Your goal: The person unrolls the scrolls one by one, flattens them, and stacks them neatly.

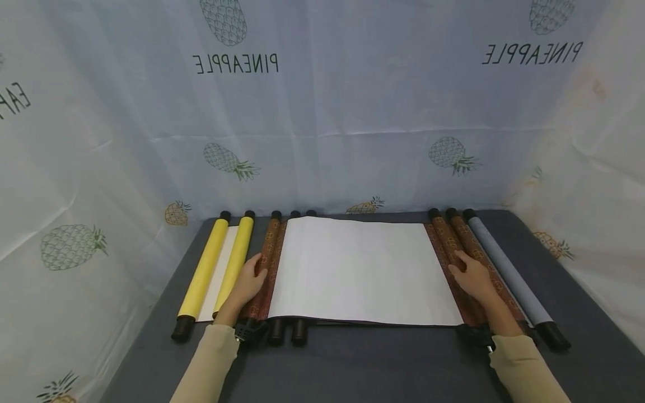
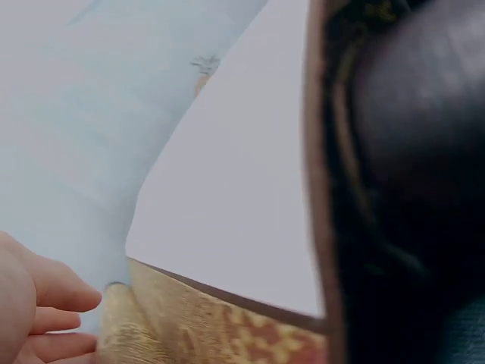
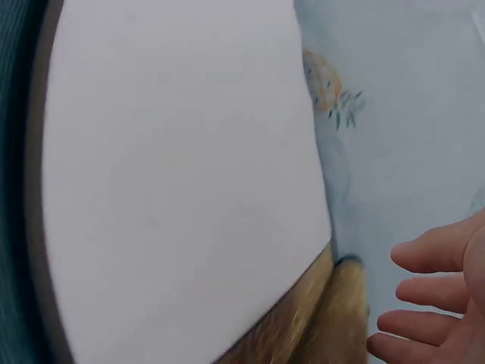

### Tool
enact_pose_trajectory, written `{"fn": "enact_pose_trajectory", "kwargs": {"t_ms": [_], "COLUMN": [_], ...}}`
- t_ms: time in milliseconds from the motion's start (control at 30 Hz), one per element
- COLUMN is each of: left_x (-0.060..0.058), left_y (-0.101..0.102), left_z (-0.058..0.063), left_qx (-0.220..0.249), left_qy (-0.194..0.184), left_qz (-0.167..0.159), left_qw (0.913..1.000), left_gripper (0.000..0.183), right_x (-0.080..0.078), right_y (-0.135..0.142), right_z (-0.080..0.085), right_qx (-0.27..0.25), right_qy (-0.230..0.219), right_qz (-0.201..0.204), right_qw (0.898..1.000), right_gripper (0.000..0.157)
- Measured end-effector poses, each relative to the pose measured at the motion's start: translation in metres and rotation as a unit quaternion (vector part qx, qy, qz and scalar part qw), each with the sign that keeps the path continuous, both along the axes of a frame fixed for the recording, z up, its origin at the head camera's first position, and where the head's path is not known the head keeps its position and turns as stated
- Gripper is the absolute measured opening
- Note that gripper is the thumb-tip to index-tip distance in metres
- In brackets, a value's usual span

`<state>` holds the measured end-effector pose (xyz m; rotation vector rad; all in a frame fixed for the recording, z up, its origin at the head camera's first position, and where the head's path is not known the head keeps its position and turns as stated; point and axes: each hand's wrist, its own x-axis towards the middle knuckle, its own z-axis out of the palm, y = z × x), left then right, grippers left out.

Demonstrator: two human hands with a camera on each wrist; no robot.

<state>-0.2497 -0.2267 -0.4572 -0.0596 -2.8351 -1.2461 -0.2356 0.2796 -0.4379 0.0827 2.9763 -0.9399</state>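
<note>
A white scroll (image 1: 358,271) lies unrolled across the dark table, with brown patterned borders at both sides. My left hand (image 1: 248,281) rests at the left brown roller (image 1: 271,238), its fingertips right at the roll. In the left wrist view, the loosely extended fingers (image 2: 64,345) stand beside the roller's gold-patterned surface. On the other side, my right hand (image 1: 473,277) reaches over the right brown roller (image 1: 443,232), fingertips on its patterned surface. Straight, slightly spread fingers (image 3: 420,326) appear beside that roll in the right wrist view.
A yellow scroll (image 1: 205,268), partly unrolled between two rolls, lies on the left. Dark roller ends (image 1: 299,332) stick out beneath the white sheet's front edge. Right of my right hand lie another brown roll (image 1: 471,238) and a grey-blue roll (image 1: 509,271). Pineapple-printed curtains (image 1: 353,101) enclose the table.
</note>
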Motion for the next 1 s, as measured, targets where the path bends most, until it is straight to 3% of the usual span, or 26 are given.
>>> {"fn": "enact_pose_trajectory", "kwargs": {"t_ms": [233,467,700,1000], "left_x": [0.006,0.012,0.025,0.043], "left_y": [-0.004,-0.017,-0.04,-0.079], "left_z": [0.014,0.022,0.029,0.04], "left_qx": [-0.013,0.01,0.052,0.096], "left_qy": [-0.001,0.018,0.025,0.002], "left_qz": [0.01,0.018,0.047,0.12], "left_qw": [0.9999,0.9996,0.9972,0.9881], "left_gripper": [0.055,0.047,0.042,0.045], "right_x": [0.003,0.006,0.01,0.02], "right_y": [-0.045,-0.095,-0.149,-0.214], "right_z": [0.012,0.013,0.012,0.005], "right_qx": [-0.03,-0.109,-0.153,-0.219], "right_qy": [0.105,0.159,0.143,0.083], "right_qz": [0.046,0.041,0.088,0.17], "right_qw": [0.993,0.98,0.974,0.957], "right_gripper": [0.044,0.027,0.022,0.019]}}
